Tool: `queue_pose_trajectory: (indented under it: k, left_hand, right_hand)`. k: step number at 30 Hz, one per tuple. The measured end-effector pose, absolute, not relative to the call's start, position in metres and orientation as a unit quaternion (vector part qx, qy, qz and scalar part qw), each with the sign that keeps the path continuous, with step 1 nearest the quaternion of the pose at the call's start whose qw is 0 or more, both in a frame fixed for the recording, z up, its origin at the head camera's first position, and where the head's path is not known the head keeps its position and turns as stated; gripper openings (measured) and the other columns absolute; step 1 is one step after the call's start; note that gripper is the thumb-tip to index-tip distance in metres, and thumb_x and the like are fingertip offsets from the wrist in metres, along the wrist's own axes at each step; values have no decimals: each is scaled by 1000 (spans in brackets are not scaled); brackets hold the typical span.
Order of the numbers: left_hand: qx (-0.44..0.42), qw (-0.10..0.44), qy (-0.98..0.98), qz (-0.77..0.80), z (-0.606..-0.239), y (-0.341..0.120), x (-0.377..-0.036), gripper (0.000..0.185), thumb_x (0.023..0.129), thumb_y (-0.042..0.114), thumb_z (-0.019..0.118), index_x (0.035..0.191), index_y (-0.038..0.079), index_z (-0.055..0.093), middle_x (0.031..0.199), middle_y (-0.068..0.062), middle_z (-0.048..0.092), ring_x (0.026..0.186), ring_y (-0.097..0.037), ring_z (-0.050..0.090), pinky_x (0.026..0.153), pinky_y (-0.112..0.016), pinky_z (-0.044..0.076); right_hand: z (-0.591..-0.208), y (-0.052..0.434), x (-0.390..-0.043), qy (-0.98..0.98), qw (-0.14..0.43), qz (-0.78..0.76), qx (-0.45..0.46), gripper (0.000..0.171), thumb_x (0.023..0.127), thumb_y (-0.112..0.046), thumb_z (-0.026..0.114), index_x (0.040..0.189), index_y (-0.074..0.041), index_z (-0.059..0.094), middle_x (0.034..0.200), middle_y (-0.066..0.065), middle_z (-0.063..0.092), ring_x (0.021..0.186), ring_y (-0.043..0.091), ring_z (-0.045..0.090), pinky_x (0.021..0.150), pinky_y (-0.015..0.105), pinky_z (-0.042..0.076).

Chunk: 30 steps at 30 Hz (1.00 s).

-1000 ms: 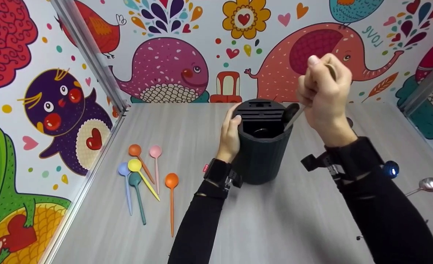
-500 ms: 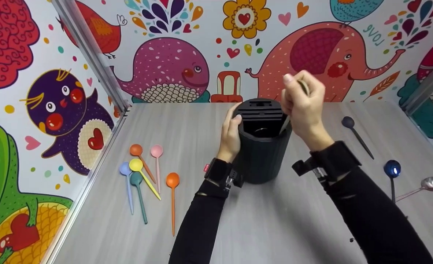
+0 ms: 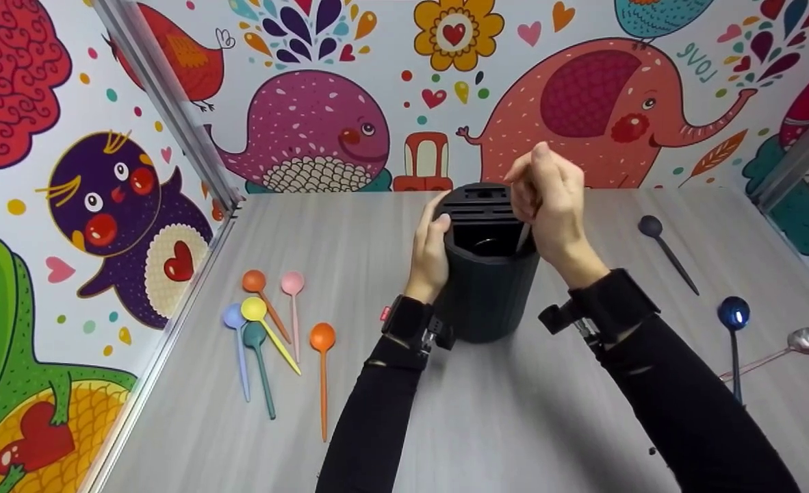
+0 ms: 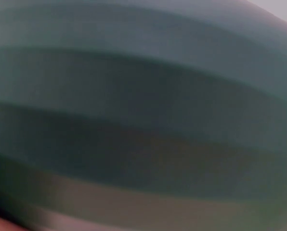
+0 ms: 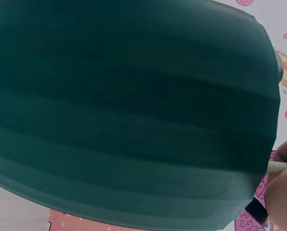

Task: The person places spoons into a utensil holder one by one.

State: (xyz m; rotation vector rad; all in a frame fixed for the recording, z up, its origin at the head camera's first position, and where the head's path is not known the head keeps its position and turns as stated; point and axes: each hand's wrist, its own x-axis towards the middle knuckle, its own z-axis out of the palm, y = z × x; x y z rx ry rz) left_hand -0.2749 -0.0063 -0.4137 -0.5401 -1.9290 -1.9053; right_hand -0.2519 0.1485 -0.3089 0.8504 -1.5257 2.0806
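Note:
A dark green-black, ribbed utensil holder (image 3: 485,301) with a slotted top stands in the middle of the table. My left hand (image 3: 429,253) grips its left side, thumb near the rim. At the right rim, my right hand (image 3: 554,205) holds a pale-handled spoon, whose thin handle (image 3: 523,237) runs down into the opening. The spoon's upper end is hidden in the hand. In the right wrist view the pale handle (image 5: 279,167) shows between the fingers, with a dark spoon head (image 5: 257,211) close by. The holder's ribbed wall (image 4: 143,115) fills the left wrist view.
At left lie several coloured spoons, among them a yellow spoon (image 3: 254,309), a pink spoon (image 3: 293,283) and an orange spoon (image 3: 322,337). To the right are a black spoon (image 3: 651,226), a blue spoon (image 3: 734,313) and a silver spoon (image 3: 808,340). Printed panels (image 3: 322,130) border the table.
My right hand has moved left and down, carrying the spoon's handle deeper into the holder. The left hand and the holder have stayed in place.

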Motion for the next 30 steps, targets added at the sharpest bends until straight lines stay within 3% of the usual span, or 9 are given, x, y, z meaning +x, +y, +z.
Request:
queue_pose_trajectory:
  k: [5, 15, 30]
  left_hand:
    - [-188, 191, -687, -675, -413, -6, -275, 59, 99, 28, 32, 146, -4, 47, 149, -19, 49, 139, -24, 44, 115, -36, 33]
    - [-182, 187, -688, -677, -413, -7, -274, 59, 98, 28, 32, 146, -4, 47, 149, -19, 49, 138, -24, 45, 115, -36, 33]
    - [-182, 180, -684, -683, -412, -6, -273, 58, 99, 28, 32, 147, -1, 47, 148, -16, 50, 136, -22, 46, 114, -35, 35]
  right_hand:
    - [-309, 148, -250, -582, 201, 736, 281, 43, 104, -15, 40, 72, 10, 54, 53, 2, 37, 41, 12, 28, 36, 25, 19]
    - [-317, 144, -250, -610, 178, 721, 277, 43, 104, -13, 40, 69, 13, 47, 50, 4, 36, 39, 12, 30, 35, 26, 19]
    - [-327, 143, -248, -635, 177, 692, 295, 44, 104, -13, 43, 69, 12, 52, 52, 14, 35, 41, 16, 31, 37, 24, 26]
